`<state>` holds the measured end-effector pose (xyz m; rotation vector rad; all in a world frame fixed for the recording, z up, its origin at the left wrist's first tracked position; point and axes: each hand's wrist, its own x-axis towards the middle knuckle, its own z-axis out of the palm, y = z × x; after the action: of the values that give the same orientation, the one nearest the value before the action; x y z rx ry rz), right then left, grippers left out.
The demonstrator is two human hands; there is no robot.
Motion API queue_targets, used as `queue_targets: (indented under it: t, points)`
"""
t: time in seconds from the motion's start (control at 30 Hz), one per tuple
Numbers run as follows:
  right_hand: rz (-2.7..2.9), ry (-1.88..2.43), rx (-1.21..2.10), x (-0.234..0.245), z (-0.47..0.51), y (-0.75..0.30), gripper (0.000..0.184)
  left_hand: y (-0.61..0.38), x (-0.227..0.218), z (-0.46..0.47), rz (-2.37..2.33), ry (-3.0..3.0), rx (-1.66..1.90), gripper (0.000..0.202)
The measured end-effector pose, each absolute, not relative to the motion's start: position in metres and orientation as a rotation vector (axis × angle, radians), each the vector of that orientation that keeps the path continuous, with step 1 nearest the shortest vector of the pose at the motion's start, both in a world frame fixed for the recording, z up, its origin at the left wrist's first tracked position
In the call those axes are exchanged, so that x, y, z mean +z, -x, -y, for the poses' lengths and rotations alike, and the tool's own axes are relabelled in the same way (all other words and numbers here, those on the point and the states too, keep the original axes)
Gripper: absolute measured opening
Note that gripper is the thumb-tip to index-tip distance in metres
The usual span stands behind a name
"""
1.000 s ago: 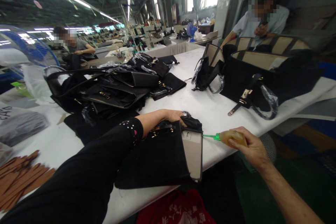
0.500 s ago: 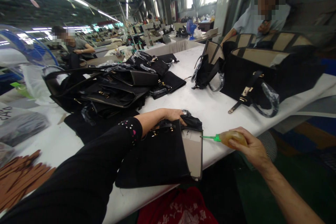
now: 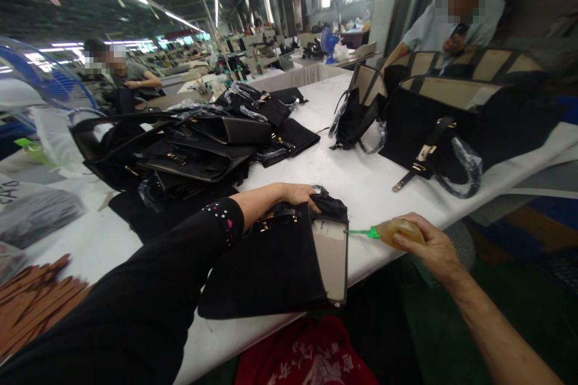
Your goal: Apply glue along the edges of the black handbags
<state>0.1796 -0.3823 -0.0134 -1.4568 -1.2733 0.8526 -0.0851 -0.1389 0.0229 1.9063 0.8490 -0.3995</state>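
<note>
A flat black bag [image 3: 271, 267] lies at the near edge of the white table [image 3: 370, 192], its grey-beige side panel [image 3: 333, 261] turned up. My left hand [image 3: 298, 194] grips the folded black flap at the bag's top corner and holds it back. My right hand [image 3: 428, 246] is closed round a small amber squeeze bottle [image 3: 397, 231]. The bottle's green nozzle [image 3: 361, 232] touches the top right corner of the grey panel.
A heap of black bags [image 3: 194, 150] lies to the left. Standing black bags with beige lining [image 3: 451, 126] fill the right of the table. One person sits behind those bags, another at far left. Brown strips [image 3: 36, 307] lie at near left. Red cloth [image 3: 311, 355] hangs below the table edge.
The nozzle tip has moved slightly left, up to the panel's corner. My left hand stays on the flap. The view has tilted a little.
</note>
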Motion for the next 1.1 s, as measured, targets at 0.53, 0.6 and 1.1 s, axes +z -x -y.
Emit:
queue_targets:
  t: [0.53,0.6,1.1]
  points:
    - [1.344,1.412,0.88,-0.009,0.404,-0.172,0.028,0.085,0.019,0.139,-0.873,-1.866,-0.374,0.02]
    - [1.35,1.424,0.899,-0.007,0.403,-0.171,0.03,0.085,0.018,0.138,-0.871,-1.862,-0.381,0.023]
    - [1.386,1.382,0.917,-0.007,0.421,-0.169,0.019,0.085,0.021,0.141,-0.868,-1.889,-0.369,0.019]
